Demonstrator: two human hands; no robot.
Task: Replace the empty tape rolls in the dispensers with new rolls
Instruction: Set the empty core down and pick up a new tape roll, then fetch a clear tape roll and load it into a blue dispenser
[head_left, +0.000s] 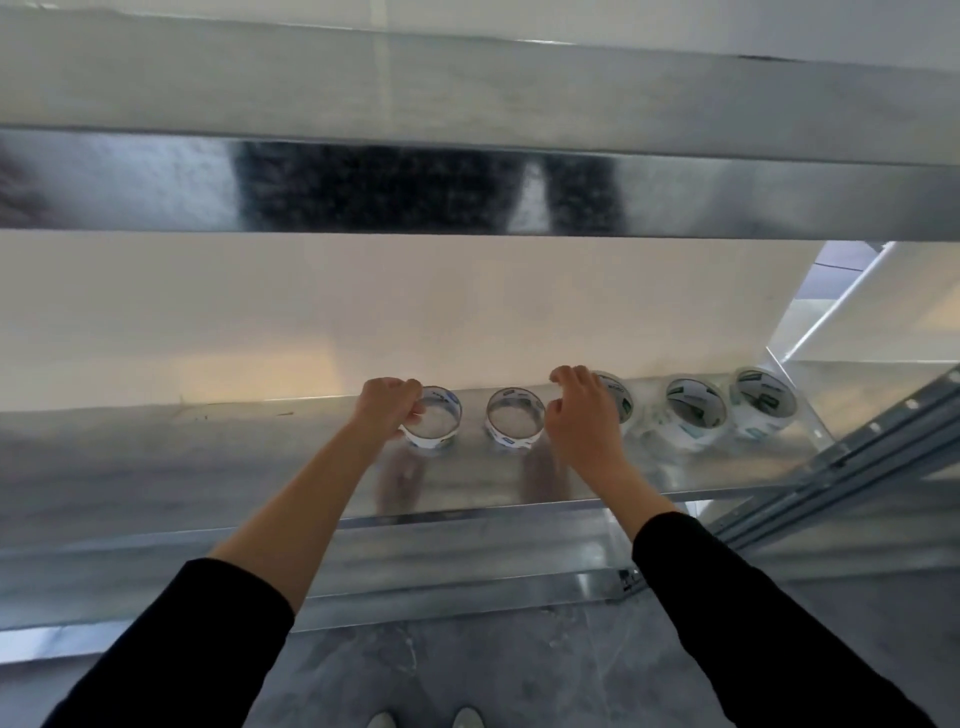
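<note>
Tape rolls (696, 413) are standing in a row at the back of a metal shelf (208, 457): two thin, see-through rings on the left, three thick white ones on the right. The left hand (387, 405) is gripping the leftmost ring (436, 440). The right hand (579, 415) is curling over the nearest thick roll (623, 402), but I cannot tell whether it is holding it.

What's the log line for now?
left hand grips empty roll | right hand at full roll, grip unclear | on shelf

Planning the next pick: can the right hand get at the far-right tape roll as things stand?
Probably yes. The right hand is at the third roll on the same shelf; the far-right roll stands uncovered with open space above. The fourth roll close beside it may crowd the grip.
</note>
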